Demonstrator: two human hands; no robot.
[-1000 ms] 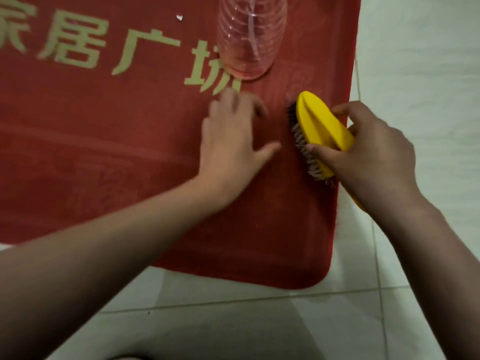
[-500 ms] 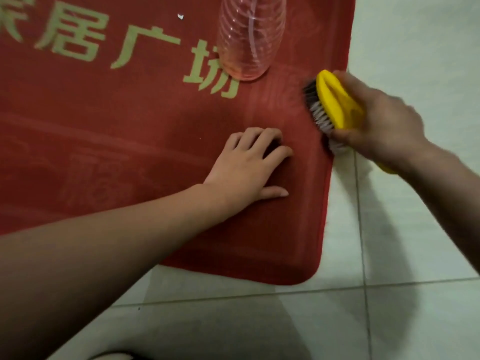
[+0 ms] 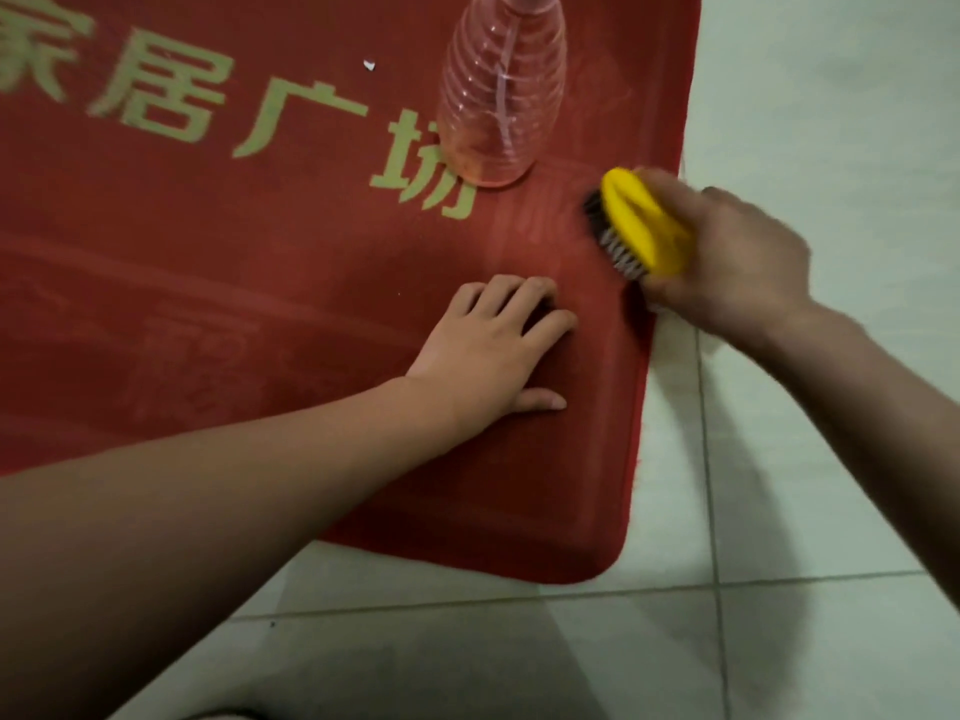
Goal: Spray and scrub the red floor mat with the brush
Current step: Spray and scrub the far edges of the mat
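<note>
The red floor mat point(image 3: 260, 314) with pale green characters covers most of the view, its rounded near-right corner on the tiles. My right hand point(image 3: 737, 262) grips a yellow scrub brush point(image 3: 641, 226), whose bristles press on the mat close to its right edge. My left hand point(image 3: 493, 350) lies flat on the mat just left of the brush, fingers spread, thumb toward me. A clear spray bottle point(image 3: 501, 90) with a little liquid stands upright on the mat behind the brush; its top is cut off by the frame.
Pale floor tiles point(image 3: 779, 589) with dark grout lines lie to the right of the mat and in front of it. A small white speck point(image 3: 369, 65) sits on the mat left of the bottle.
My left hand came back toward me and settled flat on the mat. The brush went away from me along the mat's right edge and is now blurred in a stroke.
</note>
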